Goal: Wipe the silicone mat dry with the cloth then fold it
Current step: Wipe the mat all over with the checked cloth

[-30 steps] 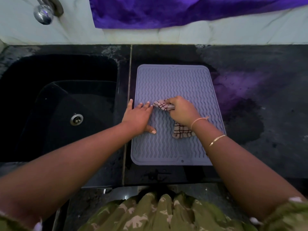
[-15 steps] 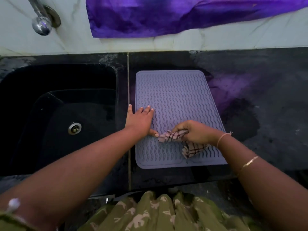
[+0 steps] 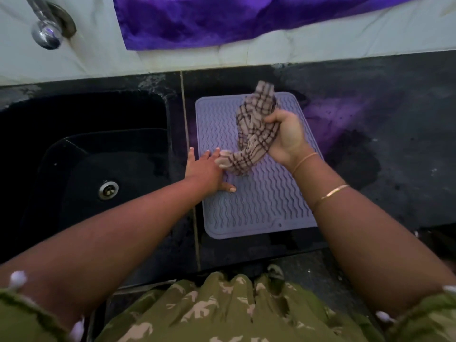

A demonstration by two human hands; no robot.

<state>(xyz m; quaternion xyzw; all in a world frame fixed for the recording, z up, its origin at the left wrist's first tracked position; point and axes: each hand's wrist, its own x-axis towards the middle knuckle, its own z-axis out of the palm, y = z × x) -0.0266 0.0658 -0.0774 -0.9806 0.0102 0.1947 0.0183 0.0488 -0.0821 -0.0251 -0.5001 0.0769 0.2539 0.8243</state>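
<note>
Here our right hand [image 3: 287, 137] clutches the bunched checked cloth [image 3: 254, 127], held above the silicone mat [image 3: 259, 206]; our left hand [image 3: 204, 171] lies flat, fingers straight, on the mat's edge under the cloth's dangling end

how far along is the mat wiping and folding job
Wiping seems mid-way or ending: the right hand grips the bunched cloth raised over the mat, while the left hand presses flat on its left edge. No droplets show on the mat, though dryness is hard to judge. Folding is left: the mat lies fully flat.
</note>
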